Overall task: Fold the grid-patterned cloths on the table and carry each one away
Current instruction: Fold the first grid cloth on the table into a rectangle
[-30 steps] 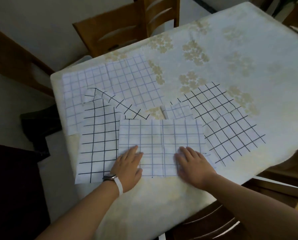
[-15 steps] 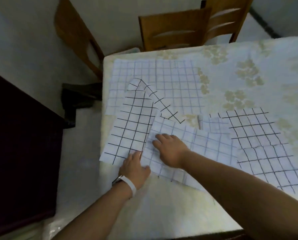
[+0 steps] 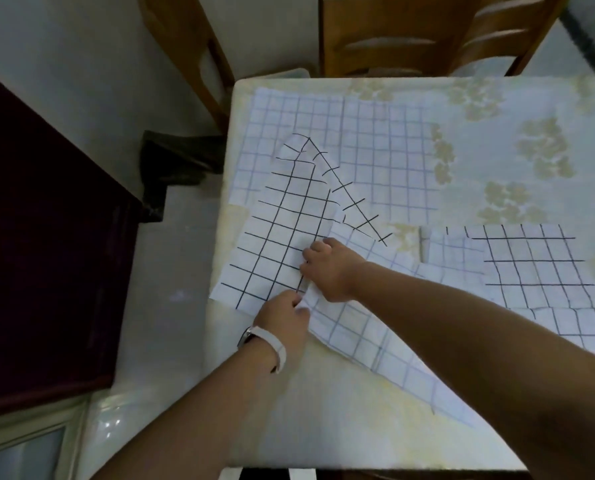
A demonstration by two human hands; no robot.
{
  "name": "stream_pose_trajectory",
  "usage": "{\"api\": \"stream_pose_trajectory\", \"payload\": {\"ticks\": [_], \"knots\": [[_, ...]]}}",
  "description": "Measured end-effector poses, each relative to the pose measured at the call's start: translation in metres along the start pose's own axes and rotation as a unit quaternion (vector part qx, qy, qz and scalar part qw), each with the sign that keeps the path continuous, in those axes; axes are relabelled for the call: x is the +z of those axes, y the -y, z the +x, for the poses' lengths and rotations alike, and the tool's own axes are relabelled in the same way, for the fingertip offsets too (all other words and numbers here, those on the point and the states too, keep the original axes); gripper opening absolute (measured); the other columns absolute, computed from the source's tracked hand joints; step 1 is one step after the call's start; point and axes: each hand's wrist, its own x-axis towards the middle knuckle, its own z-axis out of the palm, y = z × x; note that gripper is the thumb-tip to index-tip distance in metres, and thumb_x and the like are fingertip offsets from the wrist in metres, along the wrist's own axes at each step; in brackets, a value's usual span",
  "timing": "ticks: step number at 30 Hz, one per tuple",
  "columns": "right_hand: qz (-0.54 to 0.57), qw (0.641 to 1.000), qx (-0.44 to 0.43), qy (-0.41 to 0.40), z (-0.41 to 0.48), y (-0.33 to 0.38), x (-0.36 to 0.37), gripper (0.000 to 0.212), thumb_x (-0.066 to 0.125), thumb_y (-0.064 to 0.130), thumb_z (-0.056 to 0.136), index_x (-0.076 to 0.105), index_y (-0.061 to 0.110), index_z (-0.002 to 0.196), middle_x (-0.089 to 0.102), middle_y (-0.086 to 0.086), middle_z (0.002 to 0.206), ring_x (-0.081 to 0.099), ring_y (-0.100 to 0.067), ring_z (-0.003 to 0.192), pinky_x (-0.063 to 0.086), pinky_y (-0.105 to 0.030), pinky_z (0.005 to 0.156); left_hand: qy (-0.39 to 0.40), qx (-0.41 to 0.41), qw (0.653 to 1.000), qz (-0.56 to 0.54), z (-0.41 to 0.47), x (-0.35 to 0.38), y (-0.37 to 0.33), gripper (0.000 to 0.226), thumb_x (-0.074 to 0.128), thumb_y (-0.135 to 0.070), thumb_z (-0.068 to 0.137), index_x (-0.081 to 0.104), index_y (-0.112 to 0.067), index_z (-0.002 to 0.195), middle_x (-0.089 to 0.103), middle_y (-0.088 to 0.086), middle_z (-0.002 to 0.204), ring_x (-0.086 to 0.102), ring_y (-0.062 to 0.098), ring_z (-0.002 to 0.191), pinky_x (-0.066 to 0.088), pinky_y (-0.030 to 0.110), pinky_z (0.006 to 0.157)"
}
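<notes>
Blue-grid cloth (image 3: pixel 358 332) edge in L hand (image 3: pixel 282 318) pinch grip; R hand (image 3: pixel 330 268) grip unclear

A: How many cloths carry the bold black grid?
B: Two: the left black-grid cloth (image 3: pixel 278 237) and the right black-grid cloth (image 3: pixel 535 261).
A: And the fine blue grid?
B: Two for certain: the far blue-grid cloth (image 3: pixel 375 140) and the near blue-grid cloth (image 3: pixel 365 334). A small blue-grid patch (image 3: pixel 452 251) shows just beside the right black-grid cloth; whether it is a third cloth, I cannot tell.
A: Chairs?
B: Two wooden ones, the left chair (image 3: pixel 175 26) and the right chair (image 3: pixel 393 22).
A: Hands?
B: Two, the left hand (image 3: pixel 282 317) and the right hand (image 3: pixel 330 268), with one wristband (image 3: pixel 275 344) on the left wrist. And one desk (image 3: pixel 358 427) under it all.
</notes>
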Motion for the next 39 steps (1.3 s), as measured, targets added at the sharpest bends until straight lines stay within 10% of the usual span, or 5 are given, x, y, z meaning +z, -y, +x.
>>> {"api": "stream_pose_trajectory", "payload": {"ticks": [13, 28, 39], "knots": [[-0.038, 0.997, 0.06, 0.007, -0.046, -0.013, -0.041, 0.039, 0.046, 0.015, 0.088, 0.057, 0.02, 0.126, 0.061, -0.004, 0.121, 0.05, -0.026, 0.121, 0.021, -0.045, 0.116, -0.054, 0.204, 0.954, 0.214, -0.013, -0.046, -0.006, 0.013, 0.049, -0.029, 0.092, 0.05, -0.021, 0.082, 0.056, -0.004, 0.079, 0.053, 0.022, 0.074, 0.047, 0.035, 0.063], [0.028, 0.962, 0.253, -0.096, -0.138, -0.031, -0.062, 0.027, 0.047, 0.016, 0.089, 0.058, 0.014, 0.114, 0.061, -0.008, 0.108, 0.058, -0.03, 0.101, 0.042, -0.036, 0.083, -0.133, 0.405, 0.854, 0.299, -0.001, -0.101, -0.092, 0.01, 0.051, -0.022, 0.09, 0.059, -0.017, 0.088, 0.062, 0.002, 0.089, 0.056, 0.027, 0.084, 0.039, 0.032, 0.065], [0.071, 0.95, 0.282, -0.11, -0.2, 0.008, -0.01, 0.022, 0.045, 0.011, 0.092, 0.059, 0.01, 0.109, 0.06, -0.009, 0.1, 0.055, -0.03, 0.091, 0.033, -0.033, 0.069, -0.018, 0.501, 0.798, 0.334, -0.038, -0.059, -0.069, 0.008, 0.053, -0.024, 0.085, 0.057, -0.019, 0.081, 0.057, -0.003, 0.082, 0.054, 0.021, 0.078, 0.04, 0.03, 0.059]]}}
